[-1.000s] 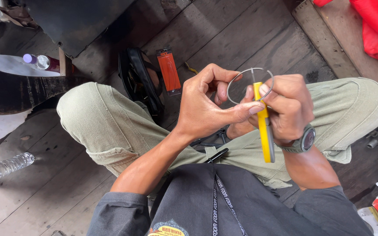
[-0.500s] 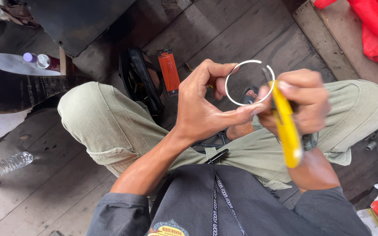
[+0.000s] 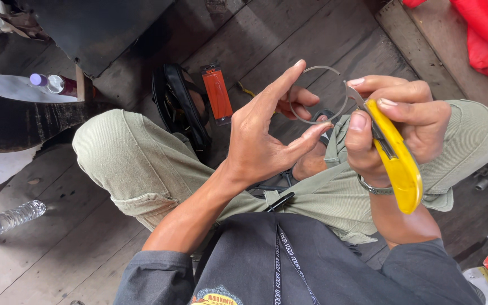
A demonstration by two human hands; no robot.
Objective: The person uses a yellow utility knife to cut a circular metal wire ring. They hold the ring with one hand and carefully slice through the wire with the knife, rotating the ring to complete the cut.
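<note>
Left hand (image 3: 266,141): fingers spread, the thin metal ring (image 3: 318,94) pinched between index tip on top and thumb below, other fingers curled behind it.
Ring: held upright in the air above the lap, between the two hands, its right edge meeting the blade.
Right hand (image 3: 399,118): closed around the yellow utility knife (image 3: 393,155), thumb pressing on the handle's near side, short blade pointing up and left to the ring's rim.
Contact: the blade tip seems to touch the ring's outer edge; the view is too fine there to tell whether it bites or only rests.
Doing it well: a judgement only; keep the ring pinched firmly at two opposite points, draw the blade lightly along the rim and away from the left fingertips, and steady the right wrist against the knee.
Around: orange flat tool (image 3: 217,93) and a dark sandal (image 3: 179,110) on the wooden floor (image 3: 74,248); clear plastic bottle (image 3: 8,220) lower left; red cloth (image 3: 481,39) upper right.
</note>
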